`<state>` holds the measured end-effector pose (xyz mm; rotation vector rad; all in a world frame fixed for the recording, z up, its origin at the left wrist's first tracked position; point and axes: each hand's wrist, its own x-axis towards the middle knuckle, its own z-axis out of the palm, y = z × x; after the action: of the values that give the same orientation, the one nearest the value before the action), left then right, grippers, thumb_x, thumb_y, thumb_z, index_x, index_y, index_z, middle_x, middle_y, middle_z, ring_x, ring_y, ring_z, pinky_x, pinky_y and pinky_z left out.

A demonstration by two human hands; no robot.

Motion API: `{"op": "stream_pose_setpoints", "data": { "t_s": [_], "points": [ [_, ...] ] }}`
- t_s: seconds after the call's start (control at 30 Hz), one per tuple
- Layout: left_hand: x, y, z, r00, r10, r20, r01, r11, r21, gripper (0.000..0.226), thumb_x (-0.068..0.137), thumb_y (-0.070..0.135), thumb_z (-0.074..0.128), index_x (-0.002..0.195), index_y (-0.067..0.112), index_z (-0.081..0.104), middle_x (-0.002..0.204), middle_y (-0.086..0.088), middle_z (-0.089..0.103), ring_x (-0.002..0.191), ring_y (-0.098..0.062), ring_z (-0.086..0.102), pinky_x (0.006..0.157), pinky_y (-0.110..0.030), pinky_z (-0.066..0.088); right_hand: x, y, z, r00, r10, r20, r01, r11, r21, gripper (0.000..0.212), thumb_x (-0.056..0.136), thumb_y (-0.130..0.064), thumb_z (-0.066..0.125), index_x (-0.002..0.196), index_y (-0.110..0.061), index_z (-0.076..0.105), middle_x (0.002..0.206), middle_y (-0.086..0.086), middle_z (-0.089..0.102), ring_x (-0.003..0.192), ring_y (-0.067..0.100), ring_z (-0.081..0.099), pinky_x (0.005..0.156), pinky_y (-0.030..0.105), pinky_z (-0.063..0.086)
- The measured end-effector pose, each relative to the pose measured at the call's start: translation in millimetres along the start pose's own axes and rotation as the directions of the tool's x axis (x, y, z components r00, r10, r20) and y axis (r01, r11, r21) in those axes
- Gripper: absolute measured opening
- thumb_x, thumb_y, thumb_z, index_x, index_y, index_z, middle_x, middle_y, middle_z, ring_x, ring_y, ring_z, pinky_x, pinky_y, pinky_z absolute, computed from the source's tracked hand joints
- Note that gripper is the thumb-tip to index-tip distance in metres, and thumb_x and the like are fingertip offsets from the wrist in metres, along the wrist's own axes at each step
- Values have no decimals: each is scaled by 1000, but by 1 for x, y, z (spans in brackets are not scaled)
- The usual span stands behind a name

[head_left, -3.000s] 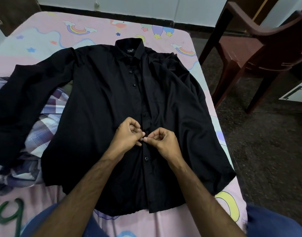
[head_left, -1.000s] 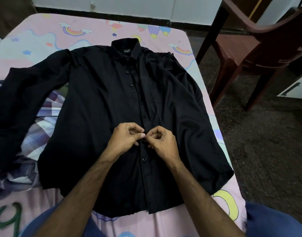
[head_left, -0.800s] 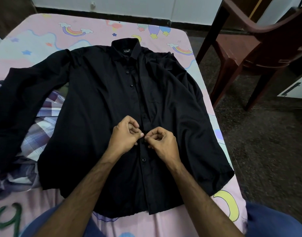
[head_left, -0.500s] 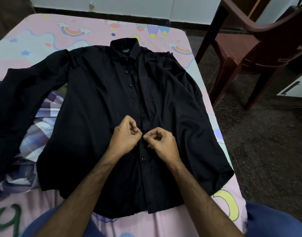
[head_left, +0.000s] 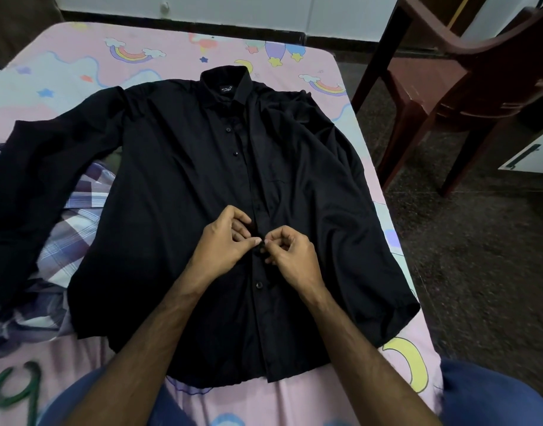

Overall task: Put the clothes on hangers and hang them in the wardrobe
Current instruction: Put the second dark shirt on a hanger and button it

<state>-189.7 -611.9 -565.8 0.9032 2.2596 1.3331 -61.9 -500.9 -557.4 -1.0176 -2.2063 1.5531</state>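
Both hands meet over the shirt's button line, low on the front. Left hand (head_left: 225, 245): thumb and forefinger pinch the placket edge, other fingers curled. Right hand (head_left: 290, 256): fingertips pinch the opposite edge at a button (head_left: 261, 246), just touching the left thumb tip. Hands equally near; neither leads.

Black shirt (head_left: 178, 210) lies flat, face up on the bed (head_left: 64, 72), collar (head_left: 225, 79) away from the person, hem toward them. Long axis runs straight out from the body, so the placket runs directly away from the hands toward the collar. One button (head_left: 258, 285) sits just below the hands; two more (head_left: 235, 154) show nearer the collar.

Judgement: buttoning step; the next move follows that line.

Shirt's sleeve overlies a plaid garment (head_left: 70, 229) at the left. Brown chair (head_left: 467, 87) stands right of the bed. No hanger in view.
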Motion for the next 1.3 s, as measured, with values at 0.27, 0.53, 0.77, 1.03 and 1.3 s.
{"op": "stream_pose_setpoints", "data": {
  "t_s": [0.27,0.53,0.77,1.03,1.3],
  "points": [
    [-30,-2,15,937,348,-24,-316,877,361,43,91,5,64,130,18,53,127,3,48,107,-16,54,93,-40,53,-28,8,-86,926,-374,-53,324,858,-398,30,85,-2,68,110,-18,65,106,-3,58,94,11,60,88,30,51],
    [-84,21,15,918,308,251,-391,817,424,53,95,38,50,143,15,45,162,-7,19,146,-28,30,118,-49,33,-63,31,-155,996,-40,-76,-40,564,-825,71,92,-65,57,153,-39,32,132,5,46,117,33,49,96,49,50],
    [-140,32,3,777,-161,609,-411,604,683,117,79,74,59,159,28,-13,163,-1,-31,153,-26,-18,120,-61,-1,-69,12,-189,988,-106,-109,-19,629,-777,29,101,-32,53,129,-38,59,122,-3,72,112,24,65,95,43,45],
    [-161,59,-1,815,-260,518,-479,202,854,102,89,21,61,159,15,-13,166,-19,-4,145,-45,24,105,-59,42,-86,1,-210,996,92,-6,-69,700,-711,36,96,-34,58,131,-28,60,127,4,66,108,25,64,92,42,55],
    [-157,66,-5,855,-120,505,-499,78,863,51,95,6,52,141,11,31,125,-15,50,102,-34,63,74,-40,53,-111,10,-159,926,-302,229,307,246,-919,76,81,-63,59,148,-32,39,161,6,24,143,33,31,110,50,34]
  ]
}}
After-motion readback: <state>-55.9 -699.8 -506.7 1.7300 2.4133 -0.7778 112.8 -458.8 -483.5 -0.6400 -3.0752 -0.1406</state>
